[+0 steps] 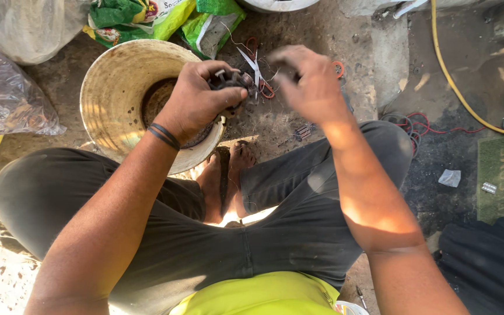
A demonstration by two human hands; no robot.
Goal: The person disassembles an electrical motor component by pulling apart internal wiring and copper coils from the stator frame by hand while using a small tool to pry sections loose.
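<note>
Left hand [196, 99] grip clamps small dark pronged metal part [230, 79]; right hand [310, 84] blurred, fingers loose, empty, just right of part

Bucket [112, 87] left of scissors [256, 73] – sacks [147, 20] behind both – doormat [503, 178] far right

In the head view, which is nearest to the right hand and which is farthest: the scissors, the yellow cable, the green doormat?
From the right hand:
1. Scissors, on the ground just to its left, beside the fingers.
2. Yellow cable, on the ground to its right, running toward the far right edge.
3. Green doormat, at the right edge, lower in the picture.
</note>
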